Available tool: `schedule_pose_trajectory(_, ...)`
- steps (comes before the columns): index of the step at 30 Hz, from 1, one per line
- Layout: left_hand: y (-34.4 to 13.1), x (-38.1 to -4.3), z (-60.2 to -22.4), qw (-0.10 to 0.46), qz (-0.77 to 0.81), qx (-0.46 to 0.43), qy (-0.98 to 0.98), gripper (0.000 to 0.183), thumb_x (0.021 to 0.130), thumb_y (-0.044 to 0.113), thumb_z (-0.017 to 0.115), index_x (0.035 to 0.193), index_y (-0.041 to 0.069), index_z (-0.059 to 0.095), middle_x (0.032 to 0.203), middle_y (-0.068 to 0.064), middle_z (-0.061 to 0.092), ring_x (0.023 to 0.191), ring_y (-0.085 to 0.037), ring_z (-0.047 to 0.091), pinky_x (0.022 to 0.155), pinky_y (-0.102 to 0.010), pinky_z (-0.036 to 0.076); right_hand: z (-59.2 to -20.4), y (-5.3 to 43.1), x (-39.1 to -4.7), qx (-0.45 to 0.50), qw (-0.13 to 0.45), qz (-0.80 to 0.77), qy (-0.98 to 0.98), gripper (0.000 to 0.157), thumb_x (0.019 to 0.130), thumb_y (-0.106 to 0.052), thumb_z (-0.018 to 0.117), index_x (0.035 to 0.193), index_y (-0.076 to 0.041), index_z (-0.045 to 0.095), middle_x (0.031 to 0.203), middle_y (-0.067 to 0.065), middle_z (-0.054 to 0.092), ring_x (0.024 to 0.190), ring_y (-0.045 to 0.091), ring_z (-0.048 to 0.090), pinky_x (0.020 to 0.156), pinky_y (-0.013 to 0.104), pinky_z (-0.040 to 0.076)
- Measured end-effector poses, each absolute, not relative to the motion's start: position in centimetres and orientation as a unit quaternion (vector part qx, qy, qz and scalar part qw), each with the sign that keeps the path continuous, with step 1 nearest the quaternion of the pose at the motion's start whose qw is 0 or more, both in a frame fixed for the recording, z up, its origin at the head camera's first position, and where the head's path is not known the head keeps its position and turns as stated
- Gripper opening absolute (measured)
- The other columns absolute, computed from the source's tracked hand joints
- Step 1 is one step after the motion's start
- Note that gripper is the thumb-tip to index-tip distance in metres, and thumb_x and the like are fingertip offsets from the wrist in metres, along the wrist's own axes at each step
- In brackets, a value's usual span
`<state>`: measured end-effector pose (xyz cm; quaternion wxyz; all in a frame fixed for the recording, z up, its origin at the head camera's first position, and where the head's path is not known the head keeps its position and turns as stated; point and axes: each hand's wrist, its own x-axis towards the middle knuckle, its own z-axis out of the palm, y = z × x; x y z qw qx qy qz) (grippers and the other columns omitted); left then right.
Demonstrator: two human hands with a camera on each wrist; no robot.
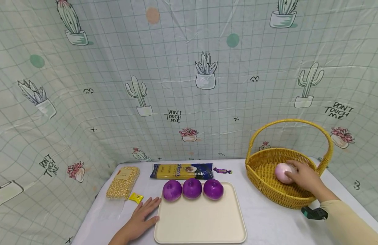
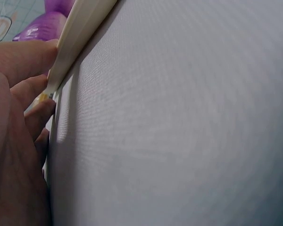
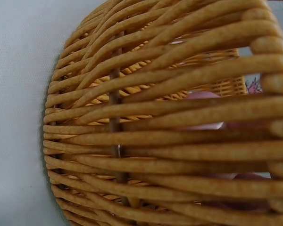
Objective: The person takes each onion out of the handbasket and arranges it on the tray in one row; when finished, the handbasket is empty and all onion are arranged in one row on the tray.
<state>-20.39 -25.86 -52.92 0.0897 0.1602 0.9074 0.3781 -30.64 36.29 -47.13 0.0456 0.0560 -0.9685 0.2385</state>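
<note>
Inside the yellow wicker basket (image 1: 262,183) at the right, my right hand (image 1: 306,176) holds a pale pink, glossy round thing (image 1: 283,173) like a fruit or onion, thumb in front and fingers over its far side. In the right wrist view, the basket's woven side (image 3: 179,141) hides most of that hand, and some pink (image 3: 203,109) shows through the gaps. My left hand (image 1: 142,219) rests on the table, fingers spread, thumb and fingertips at the left rim of the cream tray (image 1: 201,224). Three purple onions (image 1: 172,190) sit in a row along the tray's back edge.
Behind the tray lies a yellow and blue pasta packet (image 1: 176,171), with a purple wrapped candy (image 1: 222,170) to its right. A bag of corn kernels (image 1: 122,182) and a small yellow packet (image 1: 135,197) are at the left. The basket's tall handle (image 1: 290,120) arches over its opening.
</note>
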Motion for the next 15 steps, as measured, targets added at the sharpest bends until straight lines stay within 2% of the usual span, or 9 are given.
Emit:
schedule_pose_trajectory(4, -25.83, -20.39, -52.9, 0.09, 0.376, 0.16, 0.908, 0.064, 0.101, 0.037, 0.062, 0.155, 0.01, 0.043, 0.162, -0.016, 0.035, 0.152, -0.048, 0.012, 0.118, -0.068, -0.01, -47.18, 36.3, -30.67, 0.056, 0.038, 0.244, -0.967, 0.062, 0.101, -0.026, 0.062, 0.143, 0.015, 0.042, 0.136, 0.045, 0.047, 0.119, 0.063, 0.048, 0.092, 0.073, 0.045)
schedule_pose_trajectory(8, -25.83, -20.37, -52.85, 0.091, 0.375, 0.159, 0.909, 0.064, 0.101, 0.037, 0.063, 0.155, 0.01, 0.043, 0.162, -0.016, 0.035, 0.152, -0.048, 0.012, 0.118, -0.068, -0.01, -47.27, 36.29, -30.74, 0.053, 0.033, 0.247, -0.967, 0.065, 0.102, -0.031, 0.061, 0.144, 0.014, 0.041, 0.136, 0.045, 0.047, 0.117, 0.062, 0.05, 0.091, 0.072, 0.046)
schedule_pose_trajectory(15, -25.79, -20.34, -52.75, 0.09, 0.375, 0.161, 0.908, 0.064, 0.101, 0.037, 0.062, 0.155, 0.009, 0.043, 0.162, -0.017, 0.035, 0.152, -0.049, 0.012, 0.117, -0.069, -0.011, -47.31, 36.22, -30.82, 0.043, 0.02, 0.25, -0.967, 0.073, 0.103, -0.036, 0.058, 0.146, 0.017, 0.034, 0.139, 0.047, 0.041, 0.122, 0.065, 0.045, 0.095, 0.075, 0.042)
